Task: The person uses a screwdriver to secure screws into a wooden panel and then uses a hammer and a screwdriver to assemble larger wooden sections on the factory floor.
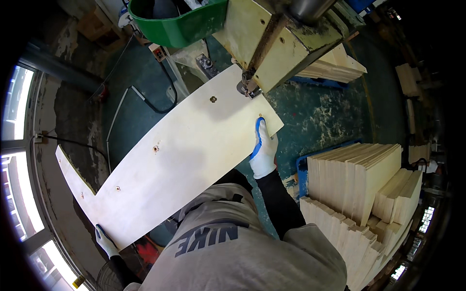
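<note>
A large pale wooden panel [189,140] lies slanted across the view, with one curved edge and a notch at its left end. Small metal inserts [213,99] sit in holes along it. Its far end rests under the working head [249,90] of a green-grey machine. My right hand [264,150], in a white and blue glove, grips the panel's near edge close to that head, thumb on top beside a small hole. Also gloved, my left hand [104,241] holds the panel's far-left lower corner; its fingers are partly hidden beneath.
The machine body [286,48] stands in front, with a green bin [179,29] at its upper left. Stacked wooden panels [359,179] stand at the right, by a blue pallet [302,174]. More panels [335,68] lie behind the machine. A dark cable [167,104] hangs left of it.
</note>
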Available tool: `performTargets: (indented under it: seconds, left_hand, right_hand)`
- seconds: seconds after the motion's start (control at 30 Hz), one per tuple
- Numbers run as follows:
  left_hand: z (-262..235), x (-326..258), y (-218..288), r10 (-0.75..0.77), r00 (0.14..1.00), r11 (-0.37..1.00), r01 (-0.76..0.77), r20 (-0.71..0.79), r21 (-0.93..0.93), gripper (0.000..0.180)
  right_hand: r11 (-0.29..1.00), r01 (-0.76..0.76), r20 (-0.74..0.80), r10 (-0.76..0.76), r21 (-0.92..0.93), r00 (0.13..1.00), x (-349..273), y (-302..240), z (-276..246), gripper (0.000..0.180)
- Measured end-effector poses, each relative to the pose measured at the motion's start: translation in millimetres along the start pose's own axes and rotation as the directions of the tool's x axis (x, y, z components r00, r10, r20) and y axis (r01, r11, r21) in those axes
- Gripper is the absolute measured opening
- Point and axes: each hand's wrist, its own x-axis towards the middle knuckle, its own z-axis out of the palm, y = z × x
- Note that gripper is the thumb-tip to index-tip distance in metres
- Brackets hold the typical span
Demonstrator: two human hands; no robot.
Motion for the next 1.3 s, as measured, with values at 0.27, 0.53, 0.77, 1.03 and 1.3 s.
performTargets:
  seconds: [0.27, 0.53, 0.77, 1.03, 1.3]
  left_hand:
    - [10.3, 5.5, 6.8, 0.01, 1.0, 1.0, -0.01, 0.01, -0.007, 0.06]
    - [15.3, 18.6, 14.8, 0.01, 0.999, 1.0, -0.01, 0.031, -0.003, 0.06]
    - [15.0, 26.9, 23.0, 0.028, 0.999, 1.0, -0.028, 0.021, -0.008, 0.057]
    - [9.1, 8.2, 22.8, 0.032, 0.999, 0.999, -0.033, -0.008, -0.029, 0.059]
    - [-5.2, -12.8, -4.1, 0.011, 0.99, 1.0, -0.01, -0.137, 0.012, 0.06]
  right_hand:
    - [0.999, 0.006, -0.022, -0.007, -0.039, 1.0, -6.1, -8.7, 4.8, 0.047]
    - [0.998, 0.053, -0.019, -0.054, -0.038, 0.998, -14.4, -9.8, 13.9, 0.048]
    - [0.997, 0.064, 0.016, -0.063, -0.037, 0.998, -8.1, -2.6, 2.0, 0.049]
    - [0.989, 0.024, -0.011, -0.025, -0.145, 1.0, -11.1, -10.3, 12.9, 0.05]
    - [0.995, -0.097, 0.123, 0.098, -0.014, 0.988, -34.6, -4.5, 13.6, 0.049]
